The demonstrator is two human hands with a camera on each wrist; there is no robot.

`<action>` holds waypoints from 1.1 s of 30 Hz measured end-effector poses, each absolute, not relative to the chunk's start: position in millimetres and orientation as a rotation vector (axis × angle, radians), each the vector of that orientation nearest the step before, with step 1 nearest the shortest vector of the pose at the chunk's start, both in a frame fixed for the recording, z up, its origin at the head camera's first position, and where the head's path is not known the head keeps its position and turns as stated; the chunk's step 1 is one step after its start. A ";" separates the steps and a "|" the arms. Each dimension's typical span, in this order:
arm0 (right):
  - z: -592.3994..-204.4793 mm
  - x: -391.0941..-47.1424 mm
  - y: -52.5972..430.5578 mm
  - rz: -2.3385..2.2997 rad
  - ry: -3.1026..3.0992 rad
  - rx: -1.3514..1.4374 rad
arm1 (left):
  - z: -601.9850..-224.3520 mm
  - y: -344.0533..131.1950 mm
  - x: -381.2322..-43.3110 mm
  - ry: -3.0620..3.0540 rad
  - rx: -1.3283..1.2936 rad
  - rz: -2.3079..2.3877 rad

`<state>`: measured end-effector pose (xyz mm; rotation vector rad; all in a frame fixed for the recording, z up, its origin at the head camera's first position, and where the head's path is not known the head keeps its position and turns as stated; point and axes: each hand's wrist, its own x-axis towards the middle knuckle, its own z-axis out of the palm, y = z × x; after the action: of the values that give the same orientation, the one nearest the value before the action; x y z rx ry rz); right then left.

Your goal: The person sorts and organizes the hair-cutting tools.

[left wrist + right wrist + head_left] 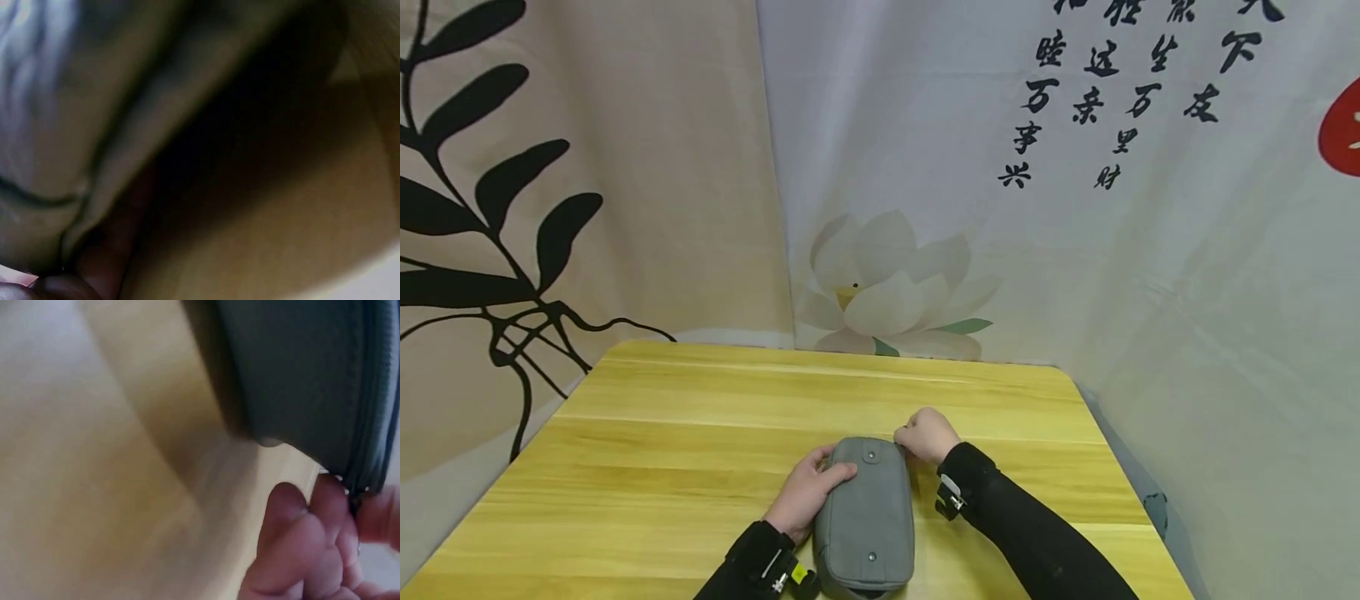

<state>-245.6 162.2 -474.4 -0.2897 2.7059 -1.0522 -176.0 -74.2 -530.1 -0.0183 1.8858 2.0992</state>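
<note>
A grey zippered case with two snap studs on its top lies near the front of the wooden table. My left hand grips its left side, thumb laid over the top face. In the left wrist view the case's side fills the upper left, blurred, with fingertips below it. At the far right corner of the case is my right hand, its fingers curled. The right wrist view shows thumb and fingers pinching a small zipper pull at the end of the zipper.
The yellow wooden table reaches back to a fabric backdrop printed with a lotus, dark leaves and writing. Black sleeves with wrist cameras cover both forearms. The table's right edge slopes down beside the right arm.
</note>
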 end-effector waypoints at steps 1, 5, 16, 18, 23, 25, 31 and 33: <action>-475.1 -243.8 163.3 -1.064 2.693 -0.261 | -530.1 -73.7 -176.0 1.886 -0.024 2.100; -478.2 -229.5 170.9 -1.204 2.514 -0.086 | -529.3 -73.3 -174.7 1.895 -0.048 2.105; -494.7 -197.6 188.0 -1.559 2.005 0.101 | -528.5 -74.3 -174.7 1.912 -0.038 2.098; -495.4 -196.0 188.8 -1.540 2.002 0.066 | -529.2 -74.4 -175.3 1.913 -0.042 2.102; -493.1 -193.6 193.0 -1.386 2.181 -0.222 | -530.4 -74.2 -176.4 1.915 -0.061 2.104; -490.9 -193.3 194.6 -1.316 2.244 -0.339 | -530.2 -74.3 -176.6 1.912 -0.067 2.103; -485.4 -195.3 198.3 -1.271 2.250 -0.441 | -530.6 -74.8 -177.4 1.886 -0.064 2.117; -485.0 -195.8 198.5 -1.261 2.264 -0.467 | -531.2 -74.9 -177.1 1.877 -0.061 2.122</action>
<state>-195.8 198.5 -485.0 -0.4670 2.2636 -1.2610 -177.1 -74.9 -531.2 -0.0608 1.8769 2.1217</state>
